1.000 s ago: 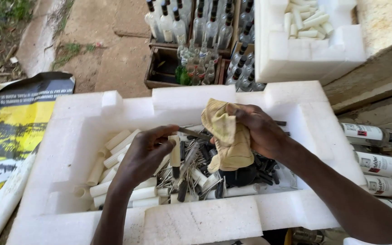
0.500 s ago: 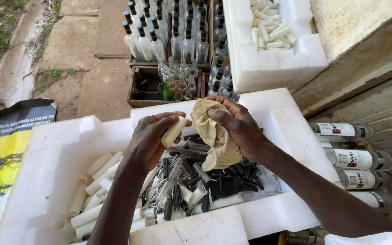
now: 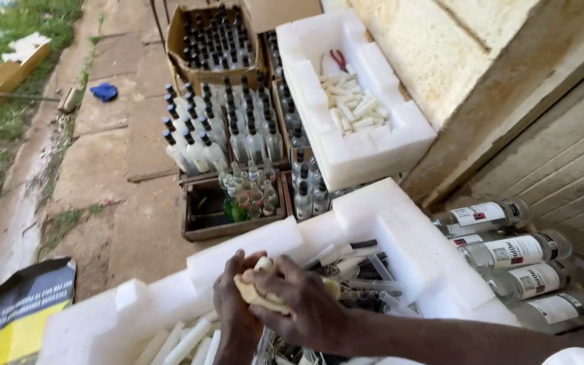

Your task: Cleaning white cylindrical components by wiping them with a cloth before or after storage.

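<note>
Both hands close around a tan cloth (image 3: 259,297) and a pale piece: left hand (image 3: 236,297) beneath, right hand (image 3: 299,301) on top, above a white foam tray (image 3: 400,236).

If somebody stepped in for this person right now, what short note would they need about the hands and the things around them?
Left hand: cupped around a small pale piece, wrapped in the cloth.
Right hand: closed over the tan cloth, pressing it against the left hand.
Both hands are above the near white foam tray, which holds pale sticks and dark and clear parts.
Far foam tray: more pale sticks and red-handled pliers.
Clear bottles lie at the right; crates of capped bottles stand ahead.
Piece in hand is mid-wipe; many sticks are in the tray.
</note>
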